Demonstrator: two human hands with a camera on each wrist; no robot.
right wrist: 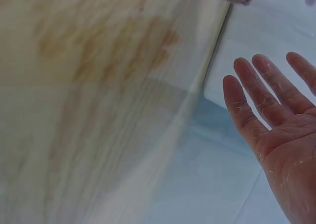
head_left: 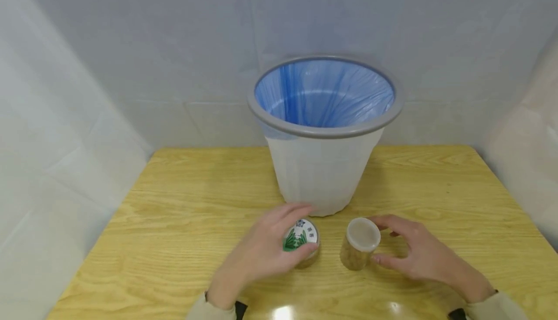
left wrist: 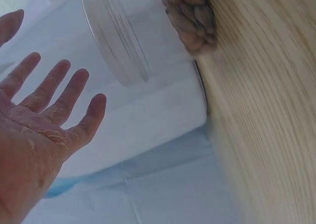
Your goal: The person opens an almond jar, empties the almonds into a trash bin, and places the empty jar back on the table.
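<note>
Both jars stand just in front of the bin [head_left: 324, 131]: left hand [head_left: 266, 252] wide around the lidded jar [head_left: 302, 242], right hand [head_left: 414, 250] wide beside the open jar [head_left: 359, 250], neither gripped; a careless nudge could tip the open jar.

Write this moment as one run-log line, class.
left hand: open, at labelled jar | right hand: open, at plain-lidded jar | lined bin: behind, on table
</note>
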